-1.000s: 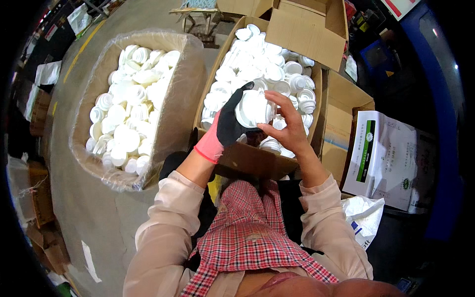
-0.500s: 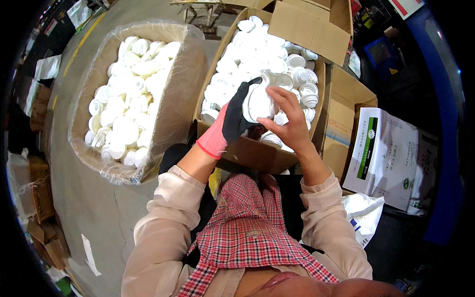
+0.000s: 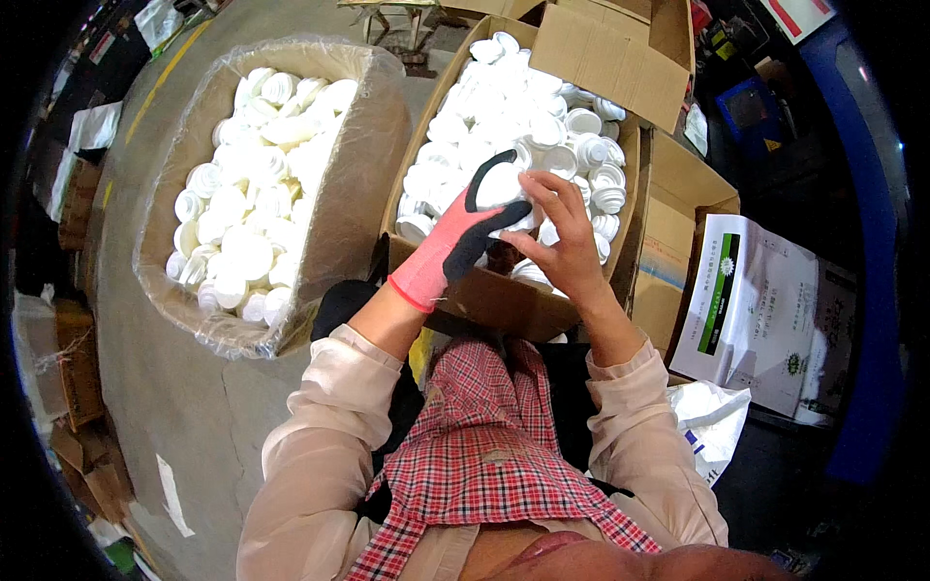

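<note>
A white round plastic cap (image 3: pixel 499 187) is held in front of me, above the near part of a cardboard box. My left hand (image 3: pixel 465 225), in a pink and black glove, is closed around it, with the dark fingers along its far and near edges. My bare right hand (image 3: pixel 567 232) curls at the right side, fingertips and thumb on white plastic there. Whether that is the same cap or a second one, I cannot tell. Beneath both hands, the cardboard box (image 3: pixel 528 305) is heaped with similar white caps (image 3: pixel 504 107), some with stepped rims.
On the left stands a plastic-lined carton (image 3: pixel 363 184) full of white caps. To the right are an open cardboard box (image 3: pixel 678 189), a white printed carton (image 3: pixel 765 310) and a white bag (image 3: pixel 707 416). A paper strip (image 3: pixel 174 494) lies on the grey floor.
My left hand has turned, so its dark fingers now show across the near edge of the cap. The cap's flat face is tilted more upward. My right hand has barely moved.
</note>
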`<control>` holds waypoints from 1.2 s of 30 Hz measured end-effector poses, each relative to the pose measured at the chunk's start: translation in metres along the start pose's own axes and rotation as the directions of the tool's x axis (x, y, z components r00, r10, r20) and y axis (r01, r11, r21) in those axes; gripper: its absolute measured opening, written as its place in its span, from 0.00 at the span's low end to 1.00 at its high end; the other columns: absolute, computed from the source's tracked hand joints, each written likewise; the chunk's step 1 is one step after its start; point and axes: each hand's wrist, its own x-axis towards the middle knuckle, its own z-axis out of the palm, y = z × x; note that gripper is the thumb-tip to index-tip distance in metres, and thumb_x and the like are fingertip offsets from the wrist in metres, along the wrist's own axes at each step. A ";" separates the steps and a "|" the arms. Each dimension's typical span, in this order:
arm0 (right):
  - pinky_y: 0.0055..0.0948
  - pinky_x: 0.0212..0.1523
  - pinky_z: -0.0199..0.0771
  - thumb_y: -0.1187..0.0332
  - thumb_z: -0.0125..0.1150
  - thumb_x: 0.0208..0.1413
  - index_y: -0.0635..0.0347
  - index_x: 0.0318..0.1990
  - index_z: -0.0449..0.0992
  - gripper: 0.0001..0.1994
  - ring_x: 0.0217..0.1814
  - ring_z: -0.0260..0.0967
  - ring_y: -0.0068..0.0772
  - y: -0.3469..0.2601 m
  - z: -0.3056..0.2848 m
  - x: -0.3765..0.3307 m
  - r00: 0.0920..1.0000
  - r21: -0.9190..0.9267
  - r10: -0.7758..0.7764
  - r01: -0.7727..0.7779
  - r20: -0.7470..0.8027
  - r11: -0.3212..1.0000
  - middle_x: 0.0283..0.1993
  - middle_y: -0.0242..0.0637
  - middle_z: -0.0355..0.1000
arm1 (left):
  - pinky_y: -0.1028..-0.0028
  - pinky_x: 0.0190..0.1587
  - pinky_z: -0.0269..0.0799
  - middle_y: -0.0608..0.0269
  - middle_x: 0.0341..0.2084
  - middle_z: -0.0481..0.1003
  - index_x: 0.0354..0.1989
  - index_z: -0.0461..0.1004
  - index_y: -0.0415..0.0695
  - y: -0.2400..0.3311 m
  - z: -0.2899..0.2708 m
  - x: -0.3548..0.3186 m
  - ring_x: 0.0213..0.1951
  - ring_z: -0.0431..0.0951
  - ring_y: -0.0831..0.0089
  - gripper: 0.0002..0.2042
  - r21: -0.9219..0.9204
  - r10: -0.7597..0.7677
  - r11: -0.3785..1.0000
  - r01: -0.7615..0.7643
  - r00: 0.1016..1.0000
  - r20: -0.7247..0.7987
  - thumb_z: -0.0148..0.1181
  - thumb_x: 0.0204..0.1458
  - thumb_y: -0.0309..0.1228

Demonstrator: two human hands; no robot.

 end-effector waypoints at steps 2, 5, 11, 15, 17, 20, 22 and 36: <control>0.38 0.59 0.61 0.63 0.76 0.36 0.57 0.59 0.68 0.38 0.57 0.60 0.46 -0.001 -0.005 0.002 1.000 0.039 0.013 -0.013 -0.013 0.999 0.52 0.41 0.64 | 0.75 0.44 0.71 0.65 0.46 0.72 0.64 0.60 0.44 0.016 0.006 0.002 0.44 0.72 0.78 0.35 -0.144 -0.227 0.963 0.226 0.974 0.009 0.67 0.47 0.33; 0.30 0.60 0.58 0.48 0.62 0.54 0.62 0.63 0.62 0.35 0.59 0.60 0.34 0.014 0.003 0.001 0.939 0.685 0.343 -0.234 -0.024 0.690 0.57 0.41 0.63 | 0.77 0.38 0.71 0.66 0.43 0.73 0.65 0.59 0.47 0.022 0.022 0.000 0.40 0.72 0.79 0.36 -0.037 -0.114 0.993 0.115 0.993 0.032 0.68 0.46 0.33; 0.26 0.36 0.60 0.44 0.45 0.64 0.66 0.34 0.69 0.27 0.32 0.54 0.23 0.023 0.014 0.005 0.787 0.463 0.545 -0.383 -0.289 0.799 0.26 0.31 0.60 | 0.74 0.42 0.73 0.59 0.41 0.75 0.62 0.61 0.40 -0.017 0.030 -0.003 0.39 0.76 0.72 0.31 0.263 -0.092 0.956 0.128 0.985 -0.145 0.64 0.48 0.30; 0.27 0.30 0.58 0.44 0.44 0.65 0.65 0.29 0.64 0.28 0.29 0.51 0.23 0.028 0.012 0.010 0.805 0.439 0.504 -0.349 -0.313 0.828 0.22 0.32 0.57 | 0.71 0.47 0.72 0.53 0.42 0.76 0.58 0.64 0.34 -0.006 0.043 -0.009 0.42 0.77 0.71 0.26 0.550 0.068 0.831 0.085 0.966 -0.251 0.59 0.50 0.28; 0.25 0.36 0.61 0.44 0.43 0.65 0.65 0.38 0.68 0.26 0.33 0.55 0.23 0.028 0.014 0.009 0.807 0.490 0.543 -0.386 -0.230 0.782 0.28 0.32 0.60 | 0.72 0.47 0.72 0.54 0.40 0.77 0.56 0.66 0.32 0.004 0.041 -0.008 0.41 0.77 0.71 0.23 0.323 -0.049 0.936 0.141 0.960 -0.276 0.58 0.53 0.30; 0.26 0.48 0.63 0.47 0.49 0.61 0.64 0.51 0.66 0.26 0.45 0.61 0.27 0.034 0.008 0.008 0.890 0.591 0.448 -0.320 -0.080 0.740 0.42 0.36 0.65 | 0.75 0.46 0.72 0.57 0.41 0.77 0.53 0.70 0.32 -0.005 0.010 0.006 0.40 0.77 0.73 0.21 -0.340 -0.298 0.907 0.250 0.950 -0.096 0.56 0.59 0.37; 0.30 0.57 0.61 0.53 0.62 0.54 0.63 0.60 0.61 0.32 0.58 0.60 0.32 0.033 -0.001 0.005 0.952 0.662 0.297 -0.273 0.080 0.698 0.56 0.42 0.62 | 0.69 0.48 0.76 0.53 0.48 0.74 0.56 0.66 0.33 0.004 -0.002 0.006 0.45 0.78 0.68 0.25 -0.409 -0.284 0.871 0.272 0.958 0.032 0.51 0.61 0.43; 0.39 0.64 0.58 0.62 0.76 0.37 0.62 0.63 0.58 0.44 0.64 0.58 0.50 0.019 -0.001 0.001 0.999 0.109 0.055 -0.055 0.004 0.993 0.65 0.49 0.56 | 0.64 0.52 0.74 0.53 0.54 0.70 0.61 0.60 0.35 0.002 -0.002 -0.004 0.53 0.73 0.61 0.23 -0.619 -0.288 0.748 0.241 0.957 0.026 0.46 0.63 0.38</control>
